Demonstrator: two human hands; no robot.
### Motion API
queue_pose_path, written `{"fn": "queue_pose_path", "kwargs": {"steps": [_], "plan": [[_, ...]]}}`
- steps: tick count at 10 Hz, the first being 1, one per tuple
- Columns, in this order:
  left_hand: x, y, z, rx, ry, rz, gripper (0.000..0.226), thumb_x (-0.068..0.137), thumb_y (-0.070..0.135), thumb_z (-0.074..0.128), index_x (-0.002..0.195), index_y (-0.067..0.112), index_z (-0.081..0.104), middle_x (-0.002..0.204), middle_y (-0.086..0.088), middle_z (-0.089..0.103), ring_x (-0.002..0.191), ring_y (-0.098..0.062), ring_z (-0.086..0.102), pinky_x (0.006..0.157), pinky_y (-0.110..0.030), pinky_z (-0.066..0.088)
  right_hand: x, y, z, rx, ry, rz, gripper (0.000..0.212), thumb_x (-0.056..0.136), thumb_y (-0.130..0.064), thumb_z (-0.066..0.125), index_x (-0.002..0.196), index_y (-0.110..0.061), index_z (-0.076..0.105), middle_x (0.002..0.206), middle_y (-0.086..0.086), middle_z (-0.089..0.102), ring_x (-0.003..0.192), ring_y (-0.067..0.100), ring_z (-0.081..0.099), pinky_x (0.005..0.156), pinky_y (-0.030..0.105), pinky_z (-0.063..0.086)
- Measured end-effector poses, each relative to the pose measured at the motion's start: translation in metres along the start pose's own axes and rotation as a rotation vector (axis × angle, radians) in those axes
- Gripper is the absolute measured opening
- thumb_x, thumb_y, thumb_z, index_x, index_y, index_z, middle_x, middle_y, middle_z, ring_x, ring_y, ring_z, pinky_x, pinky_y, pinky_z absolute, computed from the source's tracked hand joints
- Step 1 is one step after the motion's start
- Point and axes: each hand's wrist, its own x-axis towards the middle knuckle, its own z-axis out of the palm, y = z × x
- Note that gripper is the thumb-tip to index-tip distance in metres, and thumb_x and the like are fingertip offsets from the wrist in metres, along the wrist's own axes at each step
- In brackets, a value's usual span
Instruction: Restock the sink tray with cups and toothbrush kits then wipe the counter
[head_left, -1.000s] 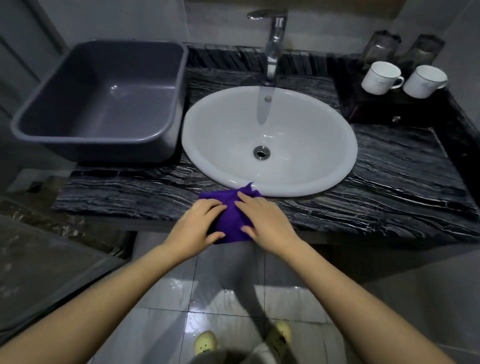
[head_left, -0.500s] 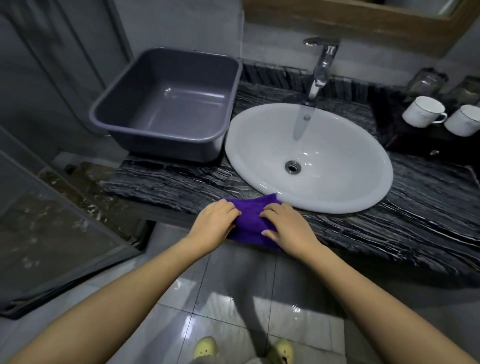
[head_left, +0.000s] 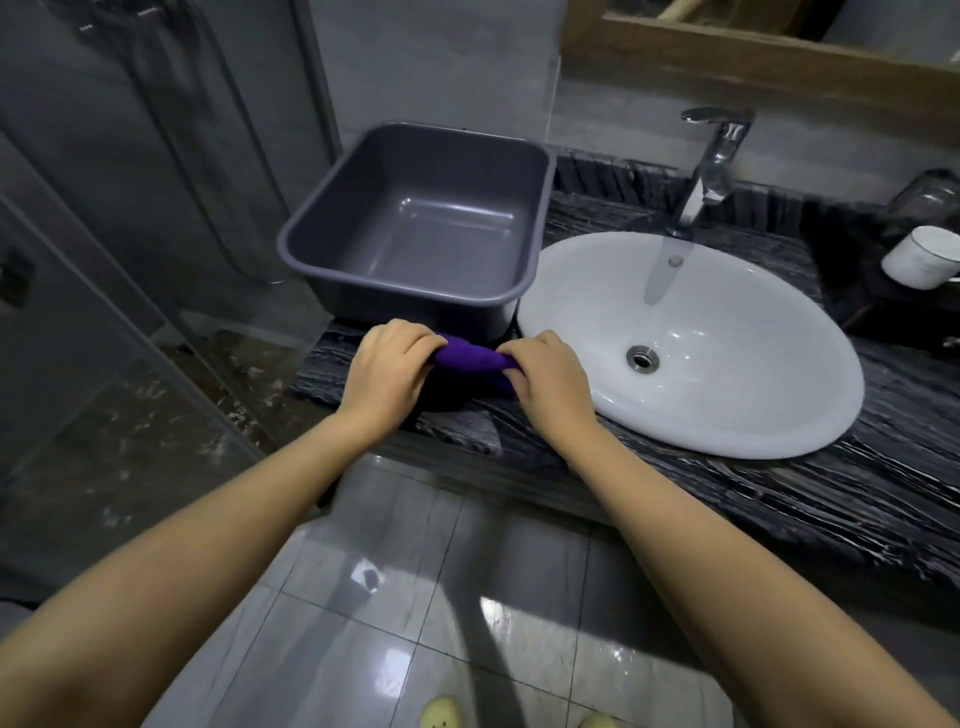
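A purple cloth (head_left: 470, 358) is stretched between my two hands just over the dark marble counter (head_left: 753, 499), in front of the grey tub. My left hand (head_left: 389, 371) grips its left end and my right hand (head_left: 548, 379) grips its right end, both with fingers curled. At the far right a black tray (head_left: 852, 306) holds a white cup (head_left: 917, 257) with a glass jar (head_left: 930, 200) behind it; the tray runs out of the frame.
An empty grey plastic tub (head_left: 421, 223) stands on the counter's left end. The white oval sink (head_left: 691, 338) with a chrome tap (head_left: 714, 161) lies to the right. A glass shower partition (head_left: 130, 260) stands at the left, tiled floor below.
Both hands have carried the cloth leftward along the counter's front, from below the sink to in front of the tub, and bunched it up between them. The view has swung left.
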Motion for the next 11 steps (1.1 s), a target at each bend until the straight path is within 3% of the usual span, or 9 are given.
{"fn": "queue_pose_path", "kwargs": {"steps": [2,3,5,7,8,9,10,11], "plan": [[-0.039,-0.012,0.025,0.008,-0.195,0.049,0.036,0.065,0.0,0.072,0.101,0.003,0.069,0.097,-0.013,0.071,0.087,-0.03,0.067,0.082,-0.037,0.052,-0.016,0.007,0.039,-0.065,-0.195,0.022,0.032,0.08,-0.015,0.065,0.112,-0.017,0.06,0.113,0.01,0.06,0.11,0.031,0.051,0.094,0.039,0.04],[-0.051,-0.017,0.027,-0.075,-0.276,-0.046,0.038,0.078,0.012,0.066,0.116,0.007,0.063,0.116,-0.011,0.066,0.107,-0.029,0.061,0.094,-0.04,0.046,-0.021,0.013,0.039,-0.03,-0.226,-0.017,0.036,0.081,-0.022,0.067,0.115,-0.015,0.057,0.117,0.007,0.06,0.113,0.028,0.048,0.096,0.037,0.039],[-0.035,-0.021,0.012,-0.227,-0.532,-0.222,0.045,0.087,0.028,0.058,0.129,0.016,0.053,0.137,-0.006,0.053,0.127,-0.022,0.044,0.109,-0.031,0.03,0.01,0.008,0.02,-0.045,-0.454,-0.055,0.037,0.086,-0.035,0.062,0.113,-0.01,0.061,0.119,0.01,0.063,0.111,0.028,0.054,0.098,0.036,0.04],[0.002,-0.023,-0.037,-0.162,-1.099,-0.342,0.056,0.09,0.043,0.051,0.137,0.015,0.043,0.145,-0.007,0.044,0.129,-0.02,0.044,0.105,-0.026,0.03,0.05,-0.029,-0.026,-0.199,-0.976,0.08,0.056,0.087,-0.047,0.057,0.133,-0.016,0.051,0.136,0.006,0.054,0.122,0.024,0.052,0.106,0.035,0.04],[0.032,-0.024,-0.073,-0.204,-1.214,-0.47,0.055,0.089,0.049,0.05,0.134,0.018,0.047,0.133,-0.006,0.055,0.113,-0.017,0.052,0.09,-0.028,0.041,0.068,-0.052,-0.058,-0.235,-1.161,0.159,0.058,0.088,-0.049,0.054,0.136,-0.018,0.046,0.114,-0.001,0.057,0.112,0.024,0.055,0.101,0.041,0.043],[0.072,-0.02,-0.118,-0.07,-1.217,-0.456,0.059,0.086,0.057,0.048,0.135,0.025,0.045,0.141,0.001,0.048,0.127,-0.018,0.045,0.105,-0.032,0.036,0.091,-0.072,-0.099,-0.232,-1.22,0.231,0.057,0.089,-0.051,0.049,0.138,-0.021,0.041,0.129,-0.004,0.053,0.12,0.026,0.052,0.104,0.044,0.039],[0.108,-0.018,-0.165,-0.036,-1.22,-0.543,0.065,0.084,0.06,0.047,0.139,0.025,0.04,0.144,0.0,0.045,0.128,-0.022,0.046,0.099,-0.036,0.039,0.122,-0.096,-0.147,-0.255,-1.214,0.26,0.067,0.085,-0.058,0.051,0.142,-0.028,0.034,0.152,-0.002,0.035,0.133,0.03,0.043,0.107,0.046,0.038],[0.144,-0.013,-0.224,0.008,-1.161,-0.609,0.072,0.084,0.061,0.046,0.141,0.02,0.036,0.148,-0.003,0.039,0.132,-0.025,0.042,0.106,-0.039,0.037,0.151,-0.131,-0.205,-0.211,-1.18,0.239,0.062,0.087,-0.058,0.048,0.141,-0.031,0.034,0.154,0.0,0.029,0.136,0.034,0.037,0.105,0.047,0.037]]}}
